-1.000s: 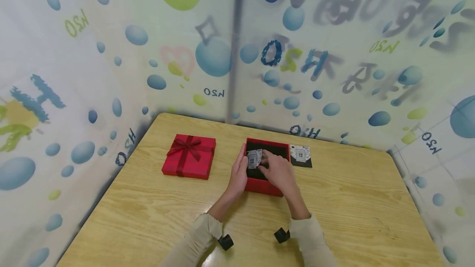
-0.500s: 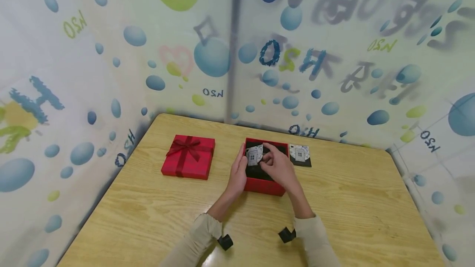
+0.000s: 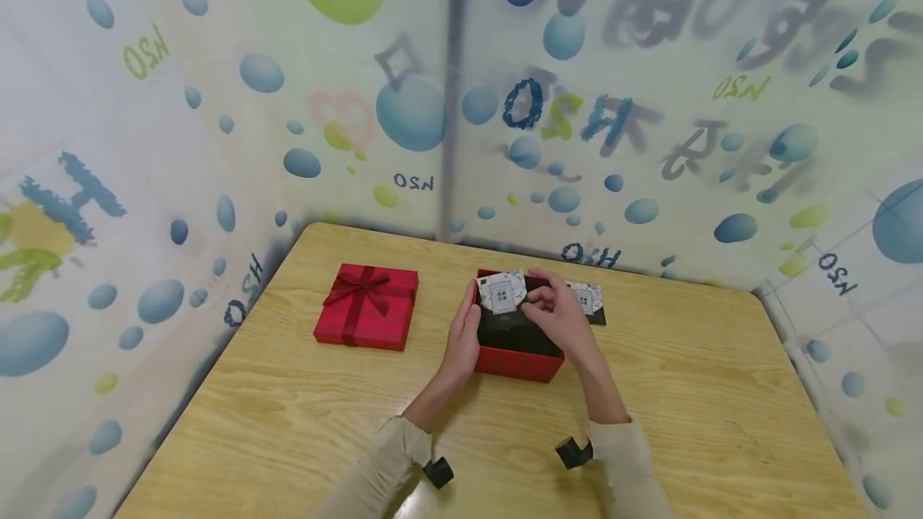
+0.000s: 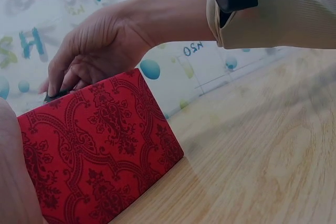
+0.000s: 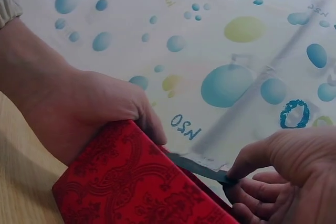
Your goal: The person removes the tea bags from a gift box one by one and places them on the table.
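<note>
Print on held packet illegibly small, second packet partly hidden, sleeves cut off

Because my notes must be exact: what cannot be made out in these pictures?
Head view: lettering on the held flat white-and-black packet, too small.
Head view: part of the second white-and-black packet, behind the right hand.
Left wrist view: inside of the red patterned box, hidden by its wall.
Left wrist view: left hand, cut off by the edge.
</note>
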A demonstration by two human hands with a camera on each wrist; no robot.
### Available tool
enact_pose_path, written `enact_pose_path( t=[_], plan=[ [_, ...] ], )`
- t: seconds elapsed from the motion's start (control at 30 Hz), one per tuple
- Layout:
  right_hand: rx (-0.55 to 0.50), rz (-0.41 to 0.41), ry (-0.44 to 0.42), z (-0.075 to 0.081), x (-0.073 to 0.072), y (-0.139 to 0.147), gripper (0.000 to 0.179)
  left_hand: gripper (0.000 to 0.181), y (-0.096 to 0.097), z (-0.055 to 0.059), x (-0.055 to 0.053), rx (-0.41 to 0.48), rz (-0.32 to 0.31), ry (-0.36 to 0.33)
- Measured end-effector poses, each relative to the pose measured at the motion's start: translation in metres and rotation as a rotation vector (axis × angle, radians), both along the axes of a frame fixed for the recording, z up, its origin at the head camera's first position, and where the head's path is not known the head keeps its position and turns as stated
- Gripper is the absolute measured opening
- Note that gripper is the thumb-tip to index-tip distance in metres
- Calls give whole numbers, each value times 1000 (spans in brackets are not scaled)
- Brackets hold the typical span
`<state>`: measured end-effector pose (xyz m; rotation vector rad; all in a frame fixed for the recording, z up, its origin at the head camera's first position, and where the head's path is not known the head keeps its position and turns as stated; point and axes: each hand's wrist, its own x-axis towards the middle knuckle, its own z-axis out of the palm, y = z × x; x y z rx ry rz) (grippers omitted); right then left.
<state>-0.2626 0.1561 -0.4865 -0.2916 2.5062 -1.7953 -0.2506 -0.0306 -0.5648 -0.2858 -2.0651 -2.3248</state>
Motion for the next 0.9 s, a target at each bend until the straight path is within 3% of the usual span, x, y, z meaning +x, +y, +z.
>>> enact_pose_path(
  t=[0.27,0.6,0.9],
  plan=[
    [-50,-88,13,9,1,12,53,54,1,1,-2,13,-1,7],
    [-12,-221,19,18,-1,33,39,53,2,2,-1,3,33,45],
    [-84,-258,21,19,-1,52,34,53,2,1,-1,-4,26,54]
  ],
)
